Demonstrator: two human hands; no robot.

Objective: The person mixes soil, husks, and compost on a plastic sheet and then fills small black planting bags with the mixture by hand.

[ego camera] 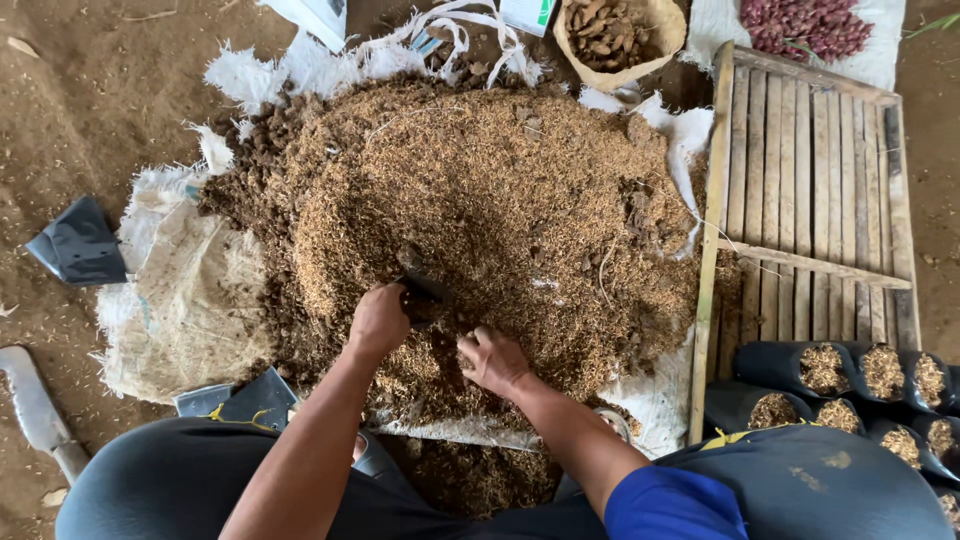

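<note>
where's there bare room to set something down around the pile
Free: the bare slats of the wooden rack right of the husk pile, and the dirt floor at upper left. Crowded: near the left hand and right hand, and by the filled black bags.

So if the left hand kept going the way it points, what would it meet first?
Probably the heap of husk mix. The left hand holds a dark bag right at its near edge, pointing into it, though depth is hard to judge.
</note>
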